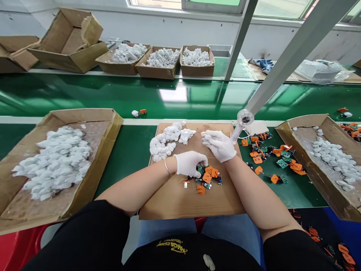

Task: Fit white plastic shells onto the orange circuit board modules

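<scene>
My left hand (191, 164), in a white glove, reaches into a small pile of circuit boards with orange parts (208, 175). Its fingers close on a green circuit board (201, 169) at the pile's left side. My right hand (221, 146), also gloved, is raised just behind the pile and pinches a small white piece (207, 137) at its fingertips; the glove and the piece are nearly the same colour. Both hands are over a brown cardboard sheet (180, 203). A heap of white pieces (163, 145) lies on the sheet's far left part.
Shallow cardboard boxes of white pieces flank me, one on the left (105, 150) and one on the right (307, 120). More orange-and-green boards (282, 163) lie right of the sheet, near a small fan (244, 118). Behind runs a green belt (113, 94) below a shelf of boxes.
</scene>
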A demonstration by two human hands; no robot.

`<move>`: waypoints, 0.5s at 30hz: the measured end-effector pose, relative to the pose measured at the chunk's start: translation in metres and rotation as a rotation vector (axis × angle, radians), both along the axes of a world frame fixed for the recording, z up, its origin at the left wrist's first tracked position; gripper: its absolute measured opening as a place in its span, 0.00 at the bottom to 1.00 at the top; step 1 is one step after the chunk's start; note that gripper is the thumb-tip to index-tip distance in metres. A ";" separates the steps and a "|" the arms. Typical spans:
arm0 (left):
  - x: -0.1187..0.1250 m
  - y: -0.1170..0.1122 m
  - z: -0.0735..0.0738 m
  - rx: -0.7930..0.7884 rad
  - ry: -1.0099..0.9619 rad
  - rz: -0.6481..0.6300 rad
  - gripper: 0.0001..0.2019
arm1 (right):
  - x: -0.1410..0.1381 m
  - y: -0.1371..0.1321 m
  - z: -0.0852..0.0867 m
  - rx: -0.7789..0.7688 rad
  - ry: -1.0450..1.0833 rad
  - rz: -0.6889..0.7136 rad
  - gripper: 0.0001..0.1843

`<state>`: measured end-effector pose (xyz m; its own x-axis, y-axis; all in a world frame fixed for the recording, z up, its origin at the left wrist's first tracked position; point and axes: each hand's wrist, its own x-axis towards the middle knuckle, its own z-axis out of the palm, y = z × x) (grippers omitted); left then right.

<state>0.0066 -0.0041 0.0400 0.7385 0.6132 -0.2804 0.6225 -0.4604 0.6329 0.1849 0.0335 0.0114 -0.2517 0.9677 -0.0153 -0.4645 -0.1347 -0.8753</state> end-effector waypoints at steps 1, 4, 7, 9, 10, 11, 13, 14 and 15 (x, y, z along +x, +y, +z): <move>0.000 0.002 -0.003 -0.036 -0.044 0.000 0.21 | 0.001 -0.001 0.000 -0.009 0.019 0.020 0.25; -0.004 0.009 -0.014 -0.182 -0.219 0.071 0.22 | 0.002 -0.004 0.002 -0.020 0.039 0.033 0.23; -0.006 0.016 -0.024 -0.386 -0.458 0.185 0.19 | 0.003 -0.005 0.006 -0.015 0.028 0.048 0.23; -0.006 0.020 -0.028 -0.474 -0.612 0.247 0.15 | 0.004 -0.005 0.009 -0.011 0.006 0.070 0.27; -0.005 0.021 -0.030 -0.492 -0.680 0.275 0.13 | 0.004 -0.005 0.011 -0.009 -0.001 0.080 0.28; -0.004 0.022 -0.031 -0.501 -0.740 0.296 0.11 | 0.004 -0.005 0.012 -0.008 -0.001 0.087 0.29; -0.002 0.024 -0.035 -0.513 -0.860 0.336 0.10 | 0.004 -0.006 0.015 -0.006 0.022 0.094 0.26; -0.001 0.025 -0.037 -0.511 -0.918 0.357 0.10 | 0.004 -0.006 0.015 -0.003 0.030 0.094 0.25; 0.000 0.025 -0.039 -0.501 -0.968 0.381 0.10 | 0.005 -0.007 0.016 0.000 0.038 0.089 0.24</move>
